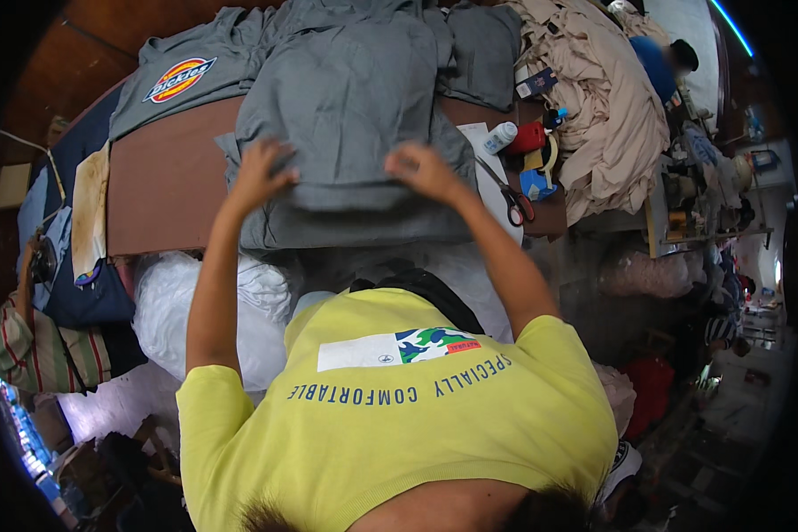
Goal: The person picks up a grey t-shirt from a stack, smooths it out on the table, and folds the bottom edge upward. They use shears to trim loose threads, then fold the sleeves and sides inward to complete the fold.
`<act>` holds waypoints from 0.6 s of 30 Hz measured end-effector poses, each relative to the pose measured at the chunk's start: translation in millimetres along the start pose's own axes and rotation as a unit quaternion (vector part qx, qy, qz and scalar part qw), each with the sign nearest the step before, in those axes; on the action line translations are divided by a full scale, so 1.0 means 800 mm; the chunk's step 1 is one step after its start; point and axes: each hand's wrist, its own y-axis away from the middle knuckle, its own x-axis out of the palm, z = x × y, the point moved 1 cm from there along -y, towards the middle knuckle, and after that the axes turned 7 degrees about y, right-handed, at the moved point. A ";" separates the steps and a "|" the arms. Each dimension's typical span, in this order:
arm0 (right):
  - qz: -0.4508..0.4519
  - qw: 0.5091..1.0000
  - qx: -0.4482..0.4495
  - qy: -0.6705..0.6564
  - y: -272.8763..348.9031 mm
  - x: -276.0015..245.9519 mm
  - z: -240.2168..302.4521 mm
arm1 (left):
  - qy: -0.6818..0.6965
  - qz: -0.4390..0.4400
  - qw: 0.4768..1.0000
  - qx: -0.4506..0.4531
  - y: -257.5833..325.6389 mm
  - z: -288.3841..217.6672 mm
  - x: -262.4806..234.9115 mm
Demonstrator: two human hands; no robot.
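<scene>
A grey garment [346,115] lies folded on the table before me, its near edge turned into a thick fold. My left hand [264,174] rests at the left end of that fold, thumb and fingers apart. At the right end, my right hand [424,170] is over the cloth with its fingers apart, the tips blurred by motion. Neither hand visibly grips the fabric. Below the fold, another layer of grey cloth [355,227] reaches the table's front edge. A grey garment with a colourful oval print [179,80] is spread out at the far left.
On the right lie scissors [509,197], a white bottle [500,137], a red object [528,137] and a tape dispenser [538,180]. Beige cloth [607,115] is heaped beyond. The brown tabletop [164,186] shows at left. White plastic bags [208,306] sit below. A co-worker [35,346] is at left.
</scene>
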 end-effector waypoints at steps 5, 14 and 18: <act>0.018 0.991 0.035 0.131 0.078 0.060 -0.026 | -0.104 0.070 0.985 -0.116 0.086 -0.024 0.020; -0.093 0.990 0.103 0.006 0.044 0.013 0.030 | 0.176 0.039 0.972 0.147 -0.049 -0.191 0.102; -0.245 0.946 0.049 -0.206 0.044 -0.028 0.053 | 0.029 0.069 0.977 0.200 -0.119 -0.255 0.055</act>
